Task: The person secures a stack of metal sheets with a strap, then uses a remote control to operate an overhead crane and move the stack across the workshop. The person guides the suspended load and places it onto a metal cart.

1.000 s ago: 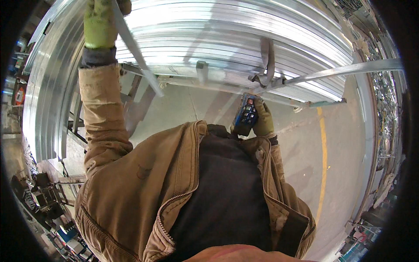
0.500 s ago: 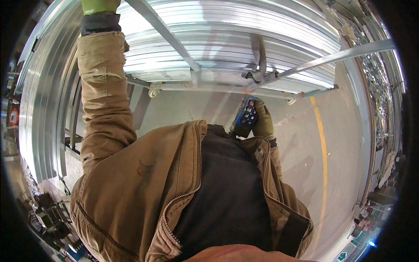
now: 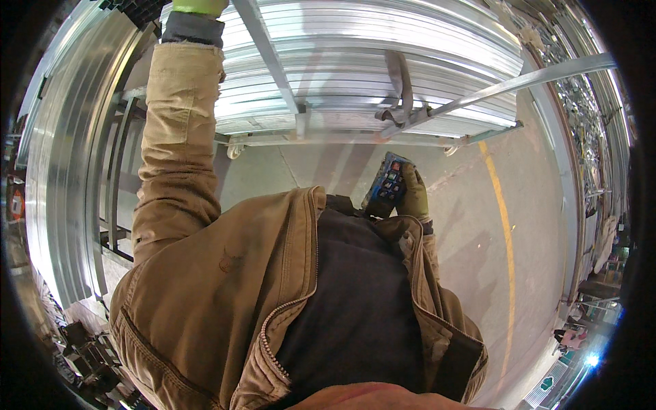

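In my right hand (image 3: 413, 193), wearing a yellow-green glove, is a blue-and-black handheld remote control (image 3: 386, 183) with rows of buttons. The fingers close around its right side, in front of my chest. My left hand (image 3: 199, 7), in a bright green glove, reaches far forward to the top edge of the picture. Its fingers are cut off there, so what it touches is hidden. Below and to the right of it lies a stack of long shiny metal profiles (image 3: 342, 75) on a wheeled rack (image 3: 328, 139). A grey strap (image 3: 400, 78) hangs over the stack.
Slanting metal bars (image 3: 519, 80) cross the rack's near side. More long profiles (image 3: 75, 164) stand on my left beside a dark frame (image 3: 117, 171). A yellow line (image 3: 506, 232) runs along the grey floor (image 3: 465, 205) on my right, near shelving filled with metal pieces (image 3: 584, 123).
My left arm has shifted a little to the right in view. The wheeled rack sits slightly further left, and more of the dark frame shows on the left. The remote control stays in my right hand.
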`<action>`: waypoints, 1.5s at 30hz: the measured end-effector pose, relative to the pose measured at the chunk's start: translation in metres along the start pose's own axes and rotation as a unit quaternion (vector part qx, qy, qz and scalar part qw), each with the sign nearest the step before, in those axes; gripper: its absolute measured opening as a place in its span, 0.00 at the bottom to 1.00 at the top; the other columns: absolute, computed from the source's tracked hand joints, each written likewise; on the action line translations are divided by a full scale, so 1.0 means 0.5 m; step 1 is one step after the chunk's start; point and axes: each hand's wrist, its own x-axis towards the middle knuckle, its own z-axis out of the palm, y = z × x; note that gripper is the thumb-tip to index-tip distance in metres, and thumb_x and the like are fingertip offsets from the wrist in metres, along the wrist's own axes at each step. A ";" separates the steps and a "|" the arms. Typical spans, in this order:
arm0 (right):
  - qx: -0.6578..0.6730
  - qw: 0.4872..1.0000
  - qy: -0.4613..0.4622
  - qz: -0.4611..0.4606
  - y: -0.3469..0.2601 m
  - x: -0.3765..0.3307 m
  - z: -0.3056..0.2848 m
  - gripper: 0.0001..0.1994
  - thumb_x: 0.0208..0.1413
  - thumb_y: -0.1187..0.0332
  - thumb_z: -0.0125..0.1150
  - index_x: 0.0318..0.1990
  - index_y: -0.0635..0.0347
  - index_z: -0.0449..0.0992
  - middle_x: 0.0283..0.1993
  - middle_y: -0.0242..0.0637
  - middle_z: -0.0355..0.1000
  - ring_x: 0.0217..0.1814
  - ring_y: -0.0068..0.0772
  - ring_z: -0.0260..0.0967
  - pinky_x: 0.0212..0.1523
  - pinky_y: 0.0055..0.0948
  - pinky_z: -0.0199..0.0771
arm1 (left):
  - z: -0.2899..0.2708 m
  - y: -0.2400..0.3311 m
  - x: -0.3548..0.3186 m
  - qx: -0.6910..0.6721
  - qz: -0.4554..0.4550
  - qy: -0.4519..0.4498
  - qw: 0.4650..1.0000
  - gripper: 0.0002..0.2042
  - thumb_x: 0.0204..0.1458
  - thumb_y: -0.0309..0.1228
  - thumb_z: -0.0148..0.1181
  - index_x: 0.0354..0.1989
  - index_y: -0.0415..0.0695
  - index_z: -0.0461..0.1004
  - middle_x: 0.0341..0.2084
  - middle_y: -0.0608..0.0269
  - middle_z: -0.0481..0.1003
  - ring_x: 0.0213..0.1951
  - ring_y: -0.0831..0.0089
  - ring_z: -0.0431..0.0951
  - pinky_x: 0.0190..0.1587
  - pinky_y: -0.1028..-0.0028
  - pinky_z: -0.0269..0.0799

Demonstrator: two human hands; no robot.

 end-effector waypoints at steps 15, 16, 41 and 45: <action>-0.011 0.998 0.055 -0.017 0.063 -0.007 -0.015 0.20 0.69 0.56 0.61 0.58 0.63 0.75 0.47 0.36 0.79 0.45 0.29 0.79 0.45 0.31 0.83 | 0.038 -0.183 -0.143 0.125 -0.105 -0.040 0.986 0.21 0.70 0.47 0.52 0.51 0.37 0.77 0.35 0.61 0.79 0.35 0.73 0.78 0.45 0.69 0.76; 0.019 0.999 0.039 -0.015 0.061 -0.013 -0.015 0.20 0.69 0.56 0.61 0.58 0.63 0.75 0.48 0.37 0.79 0.45 0.29 0.79 0.46 0.32 0.83 | 0.033 -0.214 -0.183 0.132 -0.130 -0.049 0.981 0.21 0.70 0.46 0.53 0.51 0.37 0.77 0.36 0.59 0.79 0.37 0.71 0.78 0.46 0.69 0.76; 0.000 0.997 0.067 -0.023 0.064 -0.005 -0.068 0.22 0.68 0.56 0.62 0.58 0.66 0.74 0.47 0.36 0.80 0.44 0.29 0.79 0.48 0.31 0.81 | 0.152 0.010 0.041 0.152 0.054 -0.063 0.985 0.18 0.63 0.39 0.65 0.54 0.38 0.78 0.38 0.60 0.81 0.40 0.73 0.81 0.45 0.74 0.75; -0.015 0.997 0.059 -0.044 0.052 -0.032 -0.089 0.20 0.69 0.57 0.61 0.57 0.66 0.76 0.48 0.36 0.80 0.47 0.28 0.77 0.48 0.31 0.80 | 0.193 0.011 0.056 0.126 0.041 -0.036 0.991 0.22 0.63 0.38 0.67 0.58 0.35 0.74 0.33 0.62 0.78 0.32 0.78 0.75 0.35 0.77 0.72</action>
